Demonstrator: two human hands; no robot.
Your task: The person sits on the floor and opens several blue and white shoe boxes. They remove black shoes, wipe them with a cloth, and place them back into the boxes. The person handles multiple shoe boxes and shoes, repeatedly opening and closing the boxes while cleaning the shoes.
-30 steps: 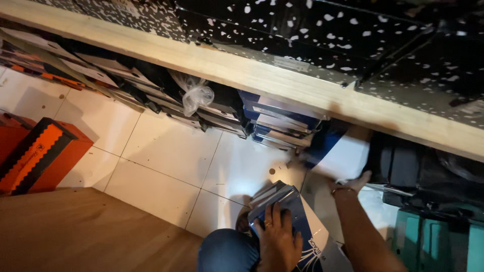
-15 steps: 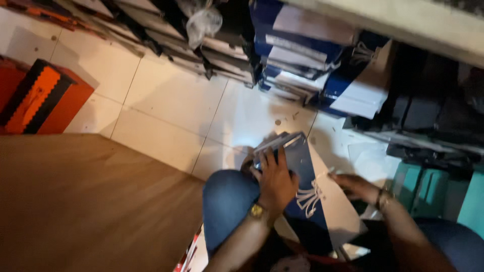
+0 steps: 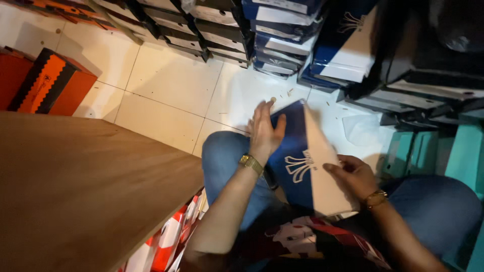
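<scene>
A flat navy and white box point(image 3: 302, 156) with a white emblem rests on my lap, between my knees. My left hand point(image 3: 264, 128) lies flat with spread fingers on the box's upper left part, a gold watch on its wrist. My right hand point(image 3: 353, 174) grips the box's right white edge, a bracelet on its wrist. I sit in blue jeans point(image 3: 224, 156) on a white tiled floor point(image 3: 171, 85).
Stacks of blue, white and black boxes point(image 3: 282, 35) line the wall ahead. An orange and black box point(image 3: 48, 83) stands at the left. A brown wooden board point(image 3: 85, 191) covers the lower left. Teal boxes point(image 3: 454, 156) stand at the right.
The view has tilted down toward my lap. The box now lies turned with its white side showing, my right hand has taken hold of its edge, and my left hand lies flatter on it.
</scene>
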